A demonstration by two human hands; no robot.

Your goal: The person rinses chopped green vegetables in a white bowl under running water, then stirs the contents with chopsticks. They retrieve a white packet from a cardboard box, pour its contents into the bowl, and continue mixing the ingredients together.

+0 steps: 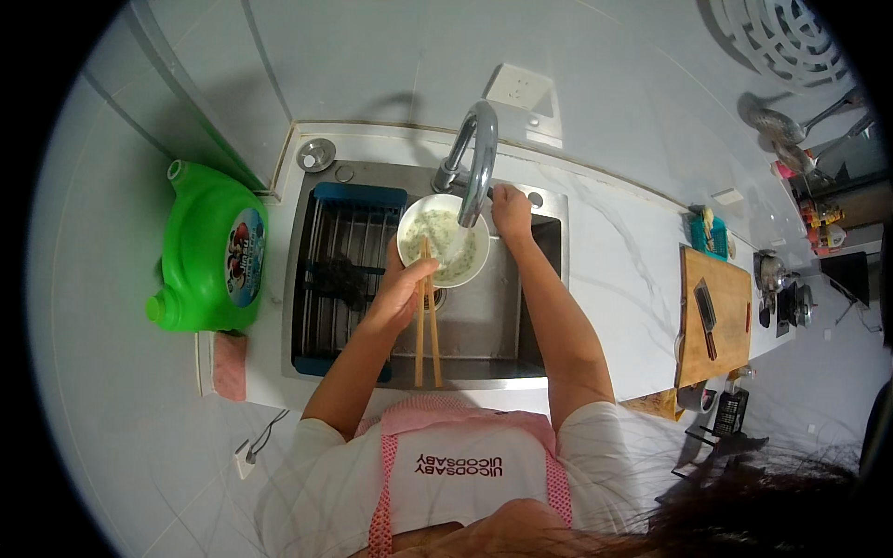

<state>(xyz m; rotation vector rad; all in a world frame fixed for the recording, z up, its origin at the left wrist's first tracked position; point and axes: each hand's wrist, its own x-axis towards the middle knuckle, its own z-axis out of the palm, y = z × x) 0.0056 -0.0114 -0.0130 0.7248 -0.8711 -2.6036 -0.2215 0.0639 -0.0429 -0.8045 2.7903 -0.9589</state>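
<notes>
My left hand (403,289) holds a white bowl (483,258) by its near left side, with the thumb over the rim. Cloudy liquid with green bits fills much of it. A pair of wooden chopsticks (420,342) is pinned under the same thumb, tips in the bowl and thick ends towards me. The bowl is held above the stainless steel sink (481,342), under the spout of a chrome tap (485,139). A pale streak below the spout looks like running water. My right hand (511,211) is closed around the end of the tap's lever, which it mostly hides.
A drain rack (359,194) with blue ends spans the sink's left side, with a dark bundle (340,279) inside. Left stands a large green detergent jug (202,244), near a pink cloth (230,366). On the right, a kitchen knife (704,310) lies on a wooden cutting board (729,335).
</notes>
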